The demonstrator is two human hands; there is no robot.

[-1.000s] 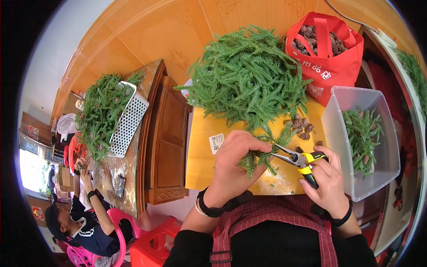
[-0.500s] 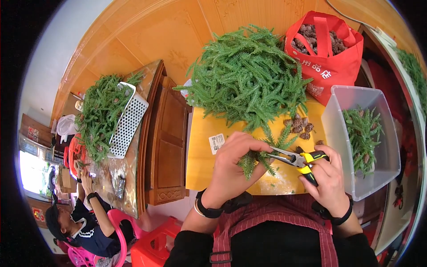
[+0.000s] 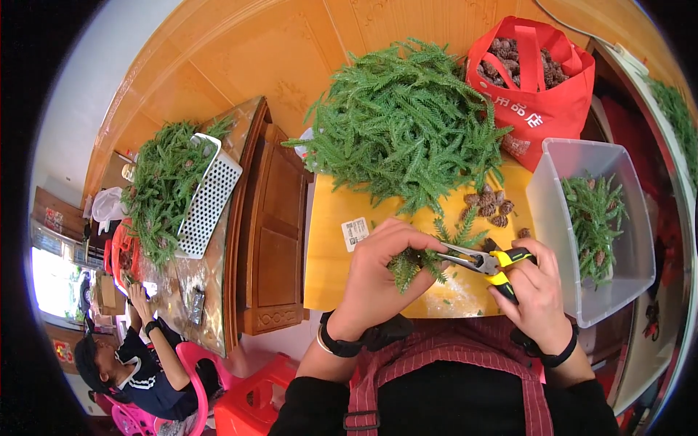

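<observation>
Between the thumb and fingers of my left hand [image 3: 382, 269] is a green pine sprig [image 3: 405, 272], its needles poking out on both sides. My right hand [image 3: 536, 287] grips long-nose pliers [image 3: 483, 261] with yellow and black handles. The tips of the pliers reach the sprig beside my left fingertips; what exactly lies between the jaws is too small to tell. Just beyond the pliers, several pine cones [image 3: 488, 202] lie on the yellow tabletop [image 3: 327, 269]. A large heap of green pine sprigs [image 3: 407, 123] covers the far part of the table.
To the right stands a clear plastic bin [image 3: 542, 189] holding sprigs. Behind it is a red bag [image 3: 545, 116] full of pine cones. At the left, a person [image 3: 145, 370] works at another table [image 3: 211, 312] with a sprig heap [image 3: 163, 189] and a white perforated basket [image 3: 211, 200].
My hands, the sprig and the pliers have barely moved. The person at the left has lowered their hands a little toward their table.
</observation>
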